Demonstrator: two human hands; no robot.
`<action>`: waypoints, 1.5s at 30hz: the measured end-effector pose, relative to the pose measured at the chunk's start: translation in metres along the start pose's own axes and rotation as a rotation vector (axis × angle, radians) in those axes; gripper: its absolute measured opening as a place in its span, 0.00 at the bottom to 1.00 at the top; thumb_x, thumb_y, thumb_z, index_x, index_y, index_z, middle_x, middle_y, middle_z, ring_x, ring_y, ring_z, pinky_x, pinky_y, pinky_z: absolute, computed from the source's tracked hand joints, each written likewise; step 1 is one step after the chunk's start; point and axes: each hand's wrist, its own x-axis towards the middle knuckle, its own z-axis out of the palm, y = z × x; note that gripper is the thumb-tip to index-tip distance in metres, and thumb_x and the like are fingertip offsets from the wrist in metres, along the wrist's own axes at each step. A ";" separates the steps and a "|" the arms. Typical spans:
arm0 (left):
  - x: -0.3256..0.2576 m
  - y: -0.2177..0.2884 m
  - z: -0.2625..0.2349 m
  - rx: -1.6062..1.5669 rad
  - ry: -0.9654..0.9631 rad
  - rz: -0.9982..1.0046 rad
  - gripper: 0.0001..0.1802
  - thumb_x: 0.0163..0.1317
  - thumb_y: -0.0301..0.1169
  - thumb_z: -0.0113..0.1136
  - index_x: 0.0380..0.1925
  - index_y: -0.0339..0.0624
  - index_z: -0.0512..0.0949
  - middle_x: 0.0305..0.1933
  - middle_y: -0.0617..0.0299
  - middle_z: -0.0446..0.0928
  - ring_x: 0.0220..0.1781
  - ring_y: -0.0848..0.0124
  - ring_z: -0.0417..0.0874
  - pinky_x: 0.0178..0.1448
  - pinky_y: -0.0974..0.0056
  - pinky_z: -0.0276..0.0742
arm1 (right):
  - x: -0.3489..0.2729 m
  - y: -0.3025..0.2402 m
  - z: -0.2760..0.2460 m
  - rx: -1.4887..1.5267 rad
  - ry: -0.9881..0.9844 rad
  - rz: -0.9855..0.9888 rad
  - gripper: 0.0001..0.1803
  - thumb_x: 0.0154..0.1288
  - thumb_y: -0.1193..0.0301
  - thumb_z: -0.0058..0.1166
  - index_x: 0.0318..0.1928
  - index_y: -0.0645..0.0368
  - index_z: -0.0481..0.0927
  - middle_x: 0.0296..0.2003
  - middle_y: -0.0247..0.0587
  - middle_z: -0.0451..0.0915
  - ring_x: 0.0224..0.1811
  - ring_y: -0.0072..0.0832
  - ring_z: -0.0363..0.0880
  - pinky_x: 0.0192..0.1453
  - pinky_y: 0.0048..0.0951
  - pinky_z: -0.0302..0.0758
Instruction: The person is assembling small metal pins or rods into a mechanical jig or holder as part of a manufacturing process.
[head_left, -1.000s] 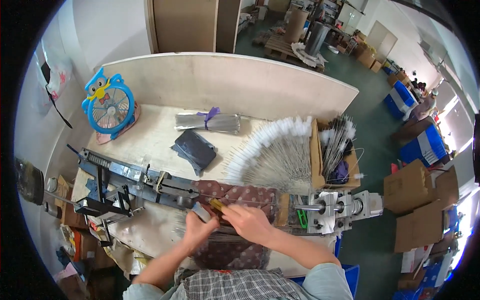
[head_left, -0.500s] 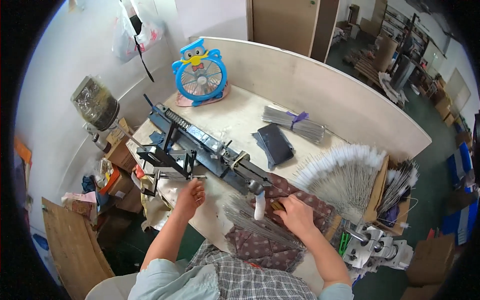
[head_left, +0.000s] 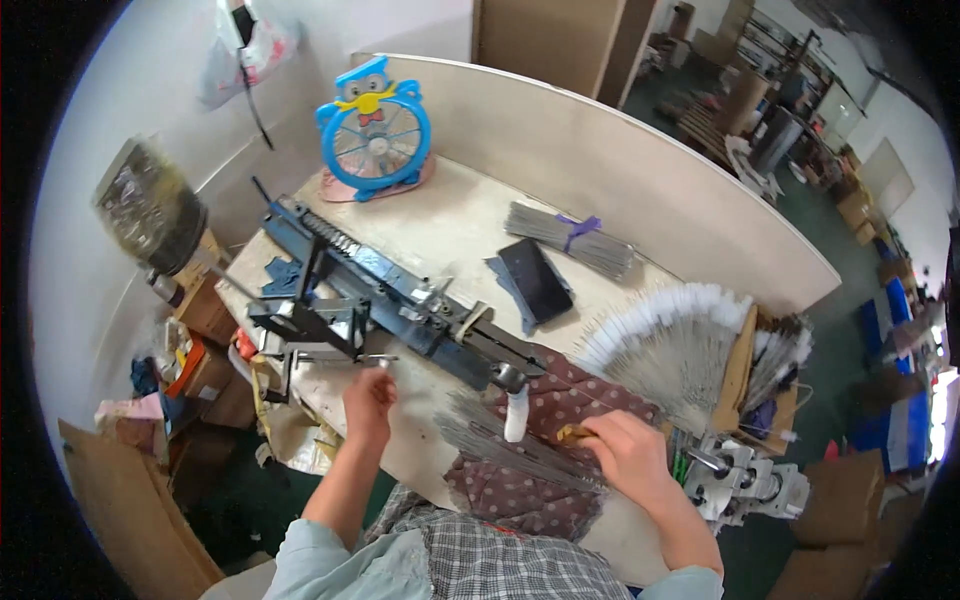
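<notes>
My left hand [head_left: 369, 405] has its fingers curled together just below the thin metal rod [head_left: 376, 358] of the black-framed bench device [head_left: 318, 325]. Whatever its fingertips hold, if anything, is too small to make out. In my right hand [head_left: 632, 455], thumb and fingers pinch a small brass-coloured piece [head_left: 572, 434] above the brown dotted cloth [head_left: 520, 500]. A loose bundle of thin grey wires [head_left: 505, 445] lies on that cloth between my hands. Beyond it, a lever with a white-wrapped handle [head_left: 516, 418] hangs from the end of the long metal rail [head_left: 400, 310].
A fan of white-tipped wires [head_left: 660, 345] spreads at the right beside a cardboard box [head_left: 740, 370]. A metal clamp-like machine [head_left: 750, 485] stands at the near right. Farther back are a dark phone [head_left: 540, 280], a purple-tied wire bundle [head_left: 570, 240] and a blue fan [head_left: 376, 140].
My right hand has moved right and toward me, away from the white-wrapped handle, with the brass-coloured piece still in its fingers. My left hand stays near the rod. The whole view has shifted slightly.
</notes>
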 end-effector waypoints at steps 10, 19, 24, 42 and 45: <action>-0.091 -0.057 0.165 0.232 -0.678 -0.164 0.11 0.63 0.32 0.56 0.31 0.34 0.80 0.28 0.61 0.79 0.29 0.76 0.76 0.36 0.70 0.71 | 0.004 0.027 -0.018 0.316 0.088 0.274 0.12 0.57 0.69 0.60 0.40 0.62 0.81 0.32 0.45 0.80 0.31 0.38 0.79 0.36 0.31 0.73; -0.096 -0.068 0.179 0.361 -0.711 -0.101 0.12 0.65 0.34 0.55 0.35 0.35 0.80 0.31 0.65 0.78 0.29 0.80 0.72 0.35 0.74 0.68 | -0.011 0.050 -0.016 0.720 0.035 0.372 0.12 0.59 0.69 0.60 0.42 0.62 0.81 0.32 0.41 0.80 0.32 0.28 0.78 0.37 0.26 0.73; -0.098 -0.056 0.173 0.247 -0.533 -0.094 0.10 0.66 0.34 0.54 0.34 0.37 0.78 0.28 0.64 0.76 0.28 0.78 0.72 0.35 0.72 0.67 | -0.002 0.038 -0.023 0.312 0.094 0.071 0.10 0.56 0.73 0.60 0.39 0.61 0.81 0.32 0.39 0.81 0.33 0.31 0.78 0.39 0.27 0.73; -0.085 -0.041 0.157 0.218 -0.634 -0.292 0.23 0.72 0.48 0.40 0.44 0.38 0.73 0.35 0.57 0.78 0.35 0.71 0.80 0.43 0.65 0.75 | 0.052 0.013 0.006 0.395 -0.147 0.440 0.13 0.59 0.60 0.56 0.38 0.55 0.84 0.32 0.38 0.82 0.39 0.35 0.78 0.42 0.34 0.75; -0.088 -0.042 0.165 0.021 -0.521 -0.337 0.26 0.72 0.49 0.37 0.46 0.35 0.73 0.37 0.57 0.79 0.40 0.71 0.80 0.47 0.67 0.73 | 0.044 0.005 0.011 0.092 0.044 0.257 0.16 0.56 0.60 0.60 0.40 0.57 0.82 0.35 0.37 0.82 0.41 0.35 0.77 0.43 0.36 0.75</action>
